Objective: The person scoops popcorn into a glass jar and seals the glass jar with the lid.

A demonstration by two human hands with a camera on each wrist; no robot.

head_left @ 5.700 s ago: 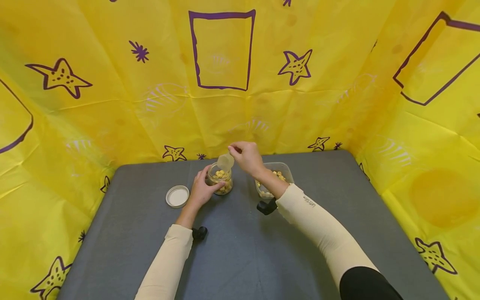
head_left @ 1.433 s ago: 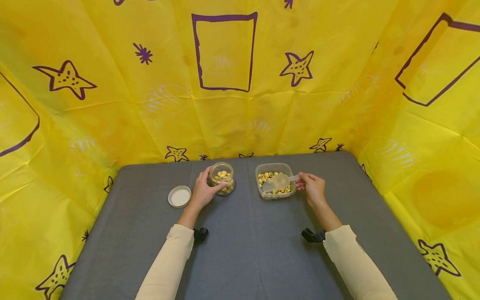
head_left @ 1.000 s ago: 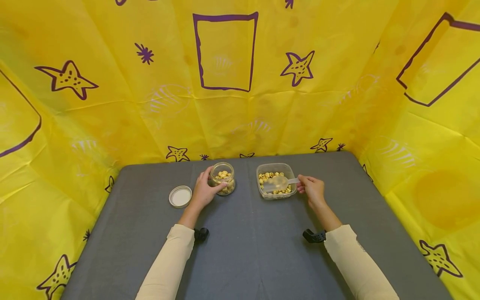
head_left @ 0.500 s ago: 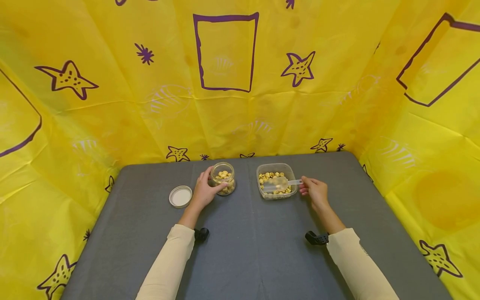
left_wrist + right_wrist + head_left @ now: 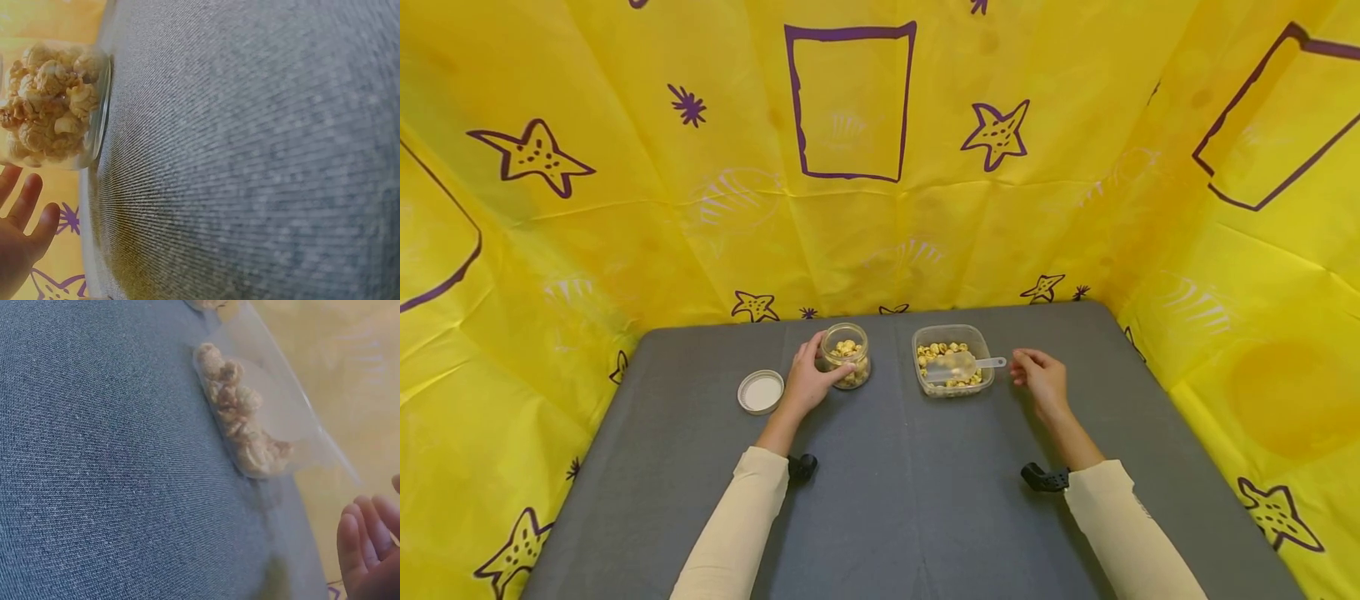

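My left hand grips an open glass jar, thumb across its front, in the head view. Caramel popcorn fills much of the jar in the left wrist view, where several fingers stand loosely spread beside the glass. A translucent plastic scoop lies on popcorn in a clear square plastic container, its handle jutting over the right rim. Just right of that handle is my right hand, apart from it and holding nothing, fingers loosely bent. The right wrist view shows its fingertips below the container's corner.
A round jar lid with a white inside lies to the left of the jar. The dark grey cloth-covered table reaches a yellow patterned curtain at the back and sides. Cameras sit on both wrists.
Earlier my right hand held the scoop over the jar, then brought it to the container. It has let go of the handle and moved slightly right. The left hand stays on the jar.
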